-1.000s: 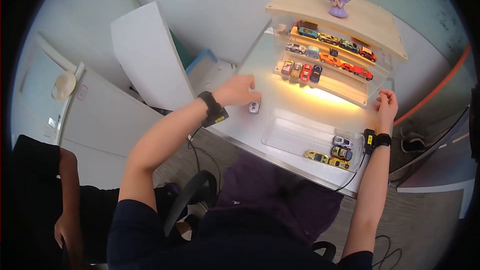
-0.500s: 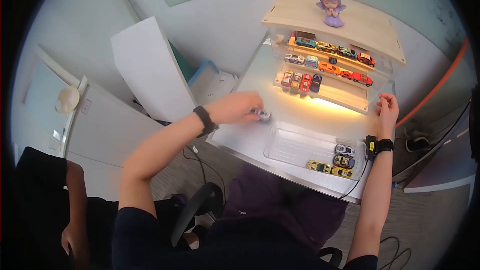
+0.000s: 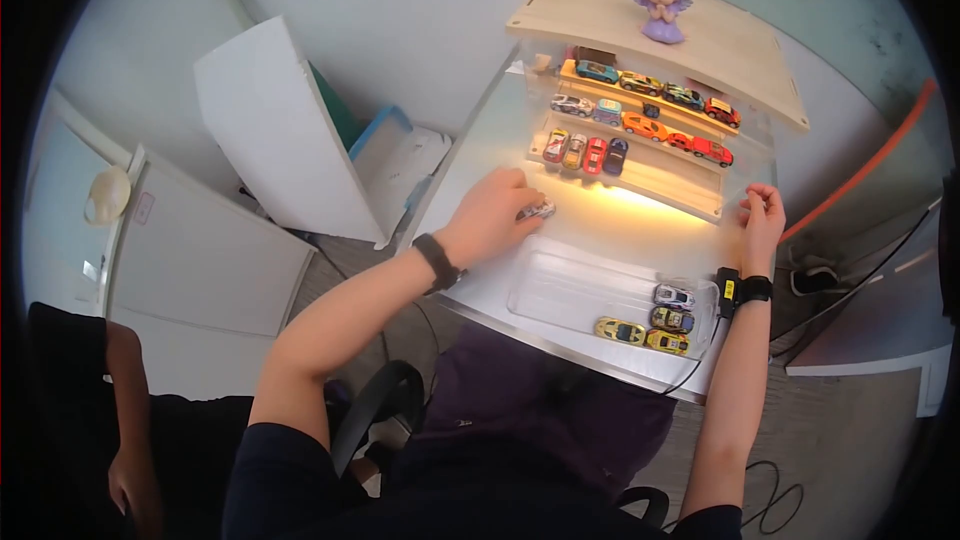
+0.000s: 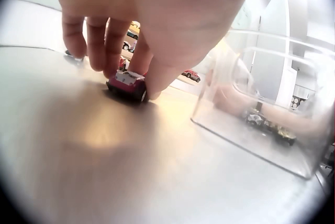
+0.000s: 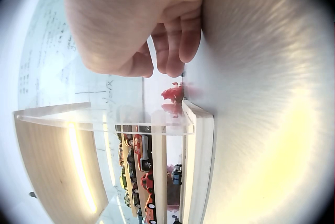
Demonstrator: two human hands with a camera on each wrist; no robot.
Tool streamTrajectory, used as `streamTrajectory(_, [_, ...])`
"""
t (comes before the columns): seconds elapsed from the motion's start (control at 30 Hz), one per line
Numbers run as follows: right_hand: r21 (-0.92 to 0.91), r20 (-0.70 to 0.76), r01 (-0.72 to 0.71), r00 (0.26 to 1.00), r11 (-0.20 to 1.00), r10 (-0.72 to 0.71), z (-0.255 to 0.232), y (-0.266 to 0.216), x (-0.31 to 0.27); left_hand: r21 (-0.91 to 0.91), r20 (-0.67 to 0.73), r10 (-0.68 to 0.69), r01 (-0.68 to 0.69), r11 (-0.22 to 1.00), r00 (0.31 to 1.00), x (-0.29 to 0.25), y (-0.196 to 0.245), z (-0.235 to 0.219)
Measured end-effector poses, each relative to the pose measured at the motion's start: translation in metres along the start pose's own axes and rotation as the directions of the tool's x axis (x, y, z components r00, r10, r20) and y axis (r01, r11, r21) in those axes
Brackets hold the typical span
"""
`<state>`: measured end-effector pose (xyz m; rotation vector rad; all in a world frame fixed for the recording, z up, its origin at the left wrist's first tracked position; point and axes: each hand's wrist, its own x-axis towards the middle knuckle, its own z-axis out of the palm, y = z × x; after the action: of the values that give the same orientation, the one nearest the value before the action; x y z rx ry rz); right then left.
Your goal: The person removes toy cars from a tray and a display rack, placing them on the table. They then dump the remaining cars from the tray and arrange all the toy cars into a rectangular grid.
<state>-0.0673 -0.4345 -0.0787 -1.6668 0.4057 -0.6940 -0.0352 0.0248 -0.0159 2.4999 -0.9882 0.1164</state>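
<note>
My left hand (image 3: 492, 215) pinches a small toy car (image 3: 537, 210) between thumb and fingers, low over the table in front of the lit display shelf. In the left wrist view this toy car (image 4: 127, 85) shows a dark red end and a whitish top, close to the tabletop; the fingers cover part of it. My right hand (image 3: 764, 213) is beside the shelf's right end, its fingers loosely curled and holding nothing. The right wrist view has the right hand (image 5: 152, 35) just past the shelf's clear side panel (image 5: 104, 124).
A clear plastic tray (image 3: 560, 315) with several toy cars at its right end lies along the table's front edge. Several more cars line the tiers of the display shelf (image 3: 660, 185). A purple fairy figurine (image 3: 661, 10) stands on its wooden top. Another person's arm (image 3: 128, 420) is at left.
My left hand has closed on the toy car, turned it and carried it to the right, nearer the shelf. My right hand stays beside the shelf.
</note>
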Motion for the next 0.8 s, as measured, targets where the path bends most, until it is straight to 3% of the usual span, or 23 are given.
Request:
streamTrajectory(0.1, [0.072,0.006,-0.015,1.000,0.997,0.014,-0.003,0.016,0.009,0.011,0.018,-0.087,0.087,0.996,0.996,-0.042,-0.002,-0.021])
streamTrajectory(0.33, [0.028,0.033,-0.010,0.999,1.000,0.009,-0.007,0.022,0.013,0.052,-0.081,-0.187,0.191,0.980,0.979,-0.139,-0.008,-0.052])
streamTrajectory(0.47, [0.012,0.046,0.007,0.999,1.000,-0.008,-0.007,0.024,0.014,-0.001,-0.069,-0.188,0.188,0.982,0.980,-0.135,-0.007,-0.051])
streamTrajectory(0.53, [0.018,0.039,0.005,0.999,1.000,-0.006,-0.008,0.027,0.017,-0.034,-0.039,-0.186,0.185,0.982,0.982,-0.115,-0.008,-0.045])
streamTrajectory(0.63, [0.018,0.033,-0.019,0.999,1.000,0.018,-0.005,0.027,0.018,0.083,-0.024,-0.066,0.068,0.994,0.998,-0.081,-0.010,-0.036])
streamTrajectory(0.8, [-0.022,0.038,-0.008,0.999,1.000,0.009,-0.010,0.031,0.024,-0.019,-0.089,-0.045,0.043,0.999,0.995,-0.025,-0.005,-0.002])
